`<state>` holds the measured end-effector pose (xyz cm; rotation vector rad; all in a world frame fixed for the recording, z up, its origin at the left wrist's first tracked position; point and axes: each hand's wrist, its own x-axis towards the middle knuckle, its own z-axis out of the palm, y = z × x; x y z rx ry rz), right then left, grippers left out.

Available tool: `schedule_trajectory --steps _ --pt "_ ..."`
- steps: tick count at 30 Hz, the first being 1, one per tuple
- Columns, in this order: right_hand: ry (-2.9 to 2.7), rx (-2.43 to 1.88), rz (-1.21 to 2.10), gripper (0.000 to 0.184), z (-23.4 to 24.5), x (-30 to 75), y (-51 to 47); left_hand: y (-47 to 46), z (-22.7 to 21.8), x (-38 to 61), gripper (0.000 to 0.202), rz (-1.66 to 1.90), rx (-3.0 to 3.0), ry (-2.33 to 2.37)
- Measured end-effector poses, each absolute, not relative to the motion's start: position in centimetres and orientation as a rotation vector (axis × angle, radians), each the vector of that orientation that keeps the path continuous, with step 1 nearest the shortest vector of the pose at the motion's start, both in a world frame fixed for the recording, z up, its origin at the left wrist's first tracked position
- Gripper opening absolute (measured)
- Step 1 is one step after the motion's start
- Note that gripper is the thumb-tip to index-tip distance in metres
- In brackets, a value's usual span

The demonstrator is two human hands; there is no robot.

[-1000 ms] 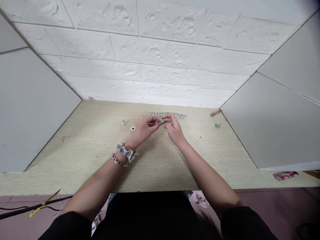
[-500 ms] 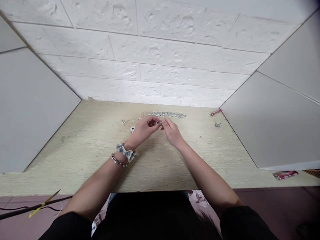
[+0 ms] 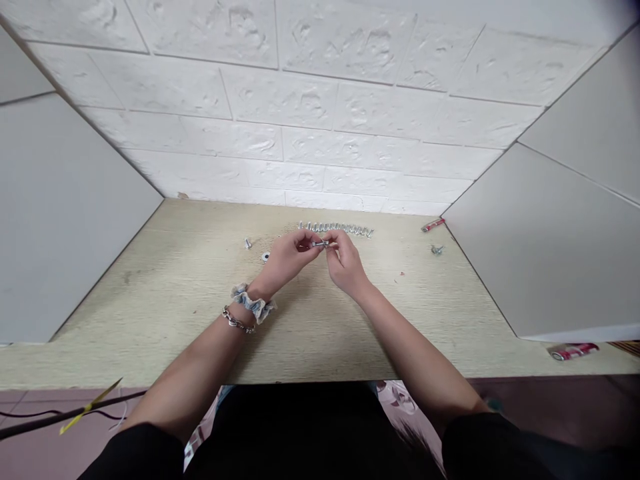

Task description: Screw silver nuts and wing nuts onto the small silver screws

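Above the pale wood-grain desk (image 3: 175, 300), the left hand (image 3: 285, 257) and right hand (image 3: 345, 263) both pinch a small silver metal bolt (image 3: 319, 244), held just before the row of silver bolts (image 3: 335, 229); a slipping fingertip could drop it among them

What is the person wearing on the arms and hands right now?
Both hands, left hand and right hand, are bare, without gloves. The left wrist carries a ruffled blue-grey fabric scrunchie and a silver chain-link bracelet. Short black sleeves cover the upper arms.
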<state>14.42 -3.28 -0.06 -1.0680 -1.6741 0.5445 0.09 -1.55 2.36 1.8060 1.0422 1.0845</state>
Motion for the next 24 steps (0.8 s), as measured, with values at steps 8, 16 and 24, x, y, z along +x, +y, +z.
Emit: schedule_trajectory --steps 8,16,24 --pt "-1.411 -1.196 0.699 0.01 0.8 14.7 -3.5 -1.4 2.0 0.2 0.013 1.097 1.828 1.09" --pt "-1.493 -1.38 0.924 0.056 -0.5 14.6 -2.8 -1.6 1.9 0.3 0.013 1.059 1.823 1.021" --pt "-1.548 -1.366 0.842 0.047 -0.1 14.4 -3.2 -1.5 2.0 0.3 0.014 1.038 1.855 1.043"
